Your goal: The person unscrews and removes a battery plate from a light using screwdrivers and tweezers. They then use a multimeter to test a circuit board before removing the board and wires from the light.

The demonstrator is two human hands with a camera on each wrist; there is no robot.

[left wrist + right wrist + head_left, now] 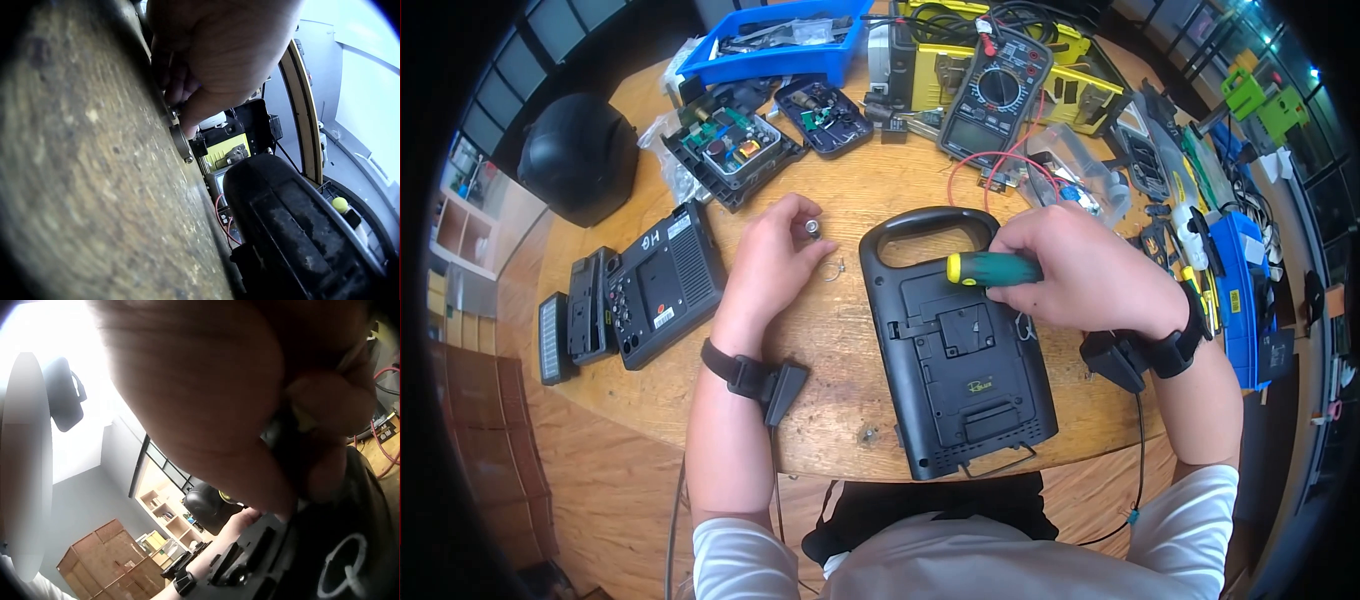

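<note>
A black battery charger (960, 350) with a carrying handle lies flat at the table's front, its plate facing up. Over its upper part, my right hand (1070, 265) grips a screwdriver (1000, 268) by its green and yellow handle; the shaft is hidden. A wire ring (340, 569) hangs at the charger's right edge. To the charger's left, my left hand (775, 250) rests low at the tabletop, fingers curled, pinching a small round metal piece (812, 228). Just beside the fingertips lies a thin metal ring (834, 268).
Two opened devices with green circuit boards (735, 150) lie behind the left hand, near a blue tray (775, 45). A multimeter (997, 92) with red leads leans on a yellow toolbox (1090, 90). Black units (665, 285) lie at left, a blue bin (1238, 290) at right.
</note>
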